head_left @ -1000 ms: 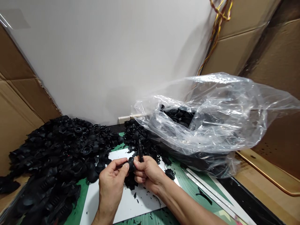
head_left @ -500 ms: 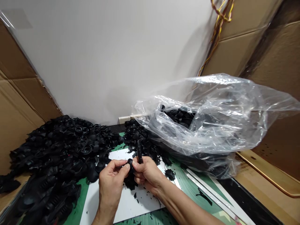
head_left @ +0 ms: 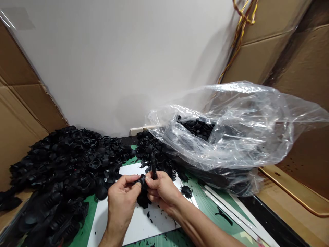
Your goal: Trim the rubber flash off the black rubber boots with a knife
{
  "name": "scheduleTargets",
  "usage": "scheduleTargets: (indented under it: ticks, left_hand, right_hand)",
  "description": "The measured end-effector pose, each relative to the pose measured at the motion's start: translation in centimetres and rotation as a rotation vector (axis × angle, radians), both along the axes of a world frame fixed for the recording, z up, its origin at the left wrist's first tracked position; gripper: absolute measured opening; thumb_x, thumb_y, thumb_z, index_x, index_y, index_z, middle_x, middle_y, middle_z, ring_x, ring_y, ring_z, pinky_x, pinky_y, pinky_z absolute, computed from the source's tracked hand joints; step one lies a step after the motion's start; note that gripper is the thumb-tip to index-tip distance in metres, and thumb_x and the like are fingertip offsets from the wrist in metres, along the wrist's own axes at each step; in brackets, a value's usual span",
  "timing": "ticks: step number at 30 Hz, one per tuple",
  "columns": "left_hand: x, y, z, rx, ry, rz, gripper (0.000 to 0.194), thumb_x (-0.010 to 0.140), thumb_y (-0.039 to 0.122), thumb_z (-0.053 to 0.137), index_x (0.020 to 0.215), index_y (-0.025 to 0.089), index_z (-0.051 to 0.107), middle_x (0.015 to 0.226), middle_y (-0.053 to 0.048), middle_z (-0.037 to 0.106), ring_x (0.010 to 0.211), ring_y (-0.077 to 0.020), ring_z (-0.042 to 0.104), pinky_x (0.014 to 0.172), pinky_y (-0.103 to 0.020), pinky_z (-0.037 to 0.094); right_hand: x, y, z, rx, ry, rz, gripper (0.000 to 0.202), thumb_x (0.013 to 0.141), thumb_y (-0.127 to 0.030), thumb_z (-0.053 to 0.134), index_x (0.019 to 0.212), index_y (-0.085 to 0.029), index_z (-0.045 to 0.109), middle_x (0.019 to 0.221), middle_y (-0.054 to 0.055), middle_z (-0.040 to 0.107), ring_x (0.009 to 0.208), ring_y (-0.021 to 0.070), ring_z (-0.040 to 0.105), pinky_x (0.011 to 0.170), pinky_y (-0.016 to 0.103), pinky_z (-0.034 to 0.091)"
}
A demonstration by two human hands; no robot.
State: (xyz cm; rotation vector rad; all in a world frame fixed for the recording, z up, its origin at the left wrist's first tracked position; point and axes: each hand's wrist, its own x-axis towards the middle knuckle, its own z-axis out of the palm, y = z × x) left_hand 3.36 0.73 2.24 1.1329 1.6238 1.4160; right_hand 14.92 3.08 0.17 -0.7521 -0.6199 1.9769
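Between thumb and fingers, my left hand (head_left: 123,195) pinches a small black rubber part (head_left: 143,181). My right hand (head_left: 163,192) touches the part's other side with its thumb and is wrapped round a dark, slim tool (head_left: 153,166) that points up and away; its lower end is hidden by the fingers. Both hands are over a white sheet (head_left: 138,226) strewn with black scraps. On the left rises a big heap of black ribbed rubber parts (head_left: 77,154). Behind my right hand lies a smaller pile of black pieces (head_left: 149,145).
A clear plastic bag (head_left: 244,137) holding black parts bulges at the right. White strips (head_left: 231,212) lie on the green surface (head_left: 210,202). Cardboard (head_left: 23,89) stands at both sides, a pale wall panel (head_left: 115,61) behind. Yellow-red twisted wires (head_left: 239,34) hang at the upper right.
The black part has turned slightly between my fingers. My left hand has shifted a little to the left, and the tool in my right hand has tilted slightly.
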Motion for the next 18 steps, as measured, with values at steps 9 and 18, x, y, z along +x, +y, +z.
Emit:
scheduleTargets:
  ticks: [9,18]
  left_hand:
    - [-0.01,-0.51,0.12,0.071,0.012,-0.047,0.021,0.055,0.029,0.073,0.072,0.017,0.074,0.074,-0.006,0.076,0.067,-0.0216,0.068,0.064,-0.030,0.056]
    - [-0.08,-0.62,0.45,0.038,0.042,-0.032,0.025,0.055,0.033,0.073,0.073,0.016,0.074,0.064,-0.004,0.073,0.049,-0.0153,0.060,0.049,-0.025,0.051]
  right_hand:
    - [0.62,0.39,0.45,-0.099,0.137,0.030,0.048,0.049,-0.022,0.084,0.055,-0.019,0.036,0.035,-0.014,0.027,0.032,-0.0015,0.015,0.036,0.016,0.009]
    - [0.60,0.40,0.32,-0.136,0.135,0.028,0.044,0.056,-0.020,0.080,0.055,-0.019,0.036,0.035,-0.014,0.025,0.032,-0.0013,0.013,0.035,0.015,0.009]
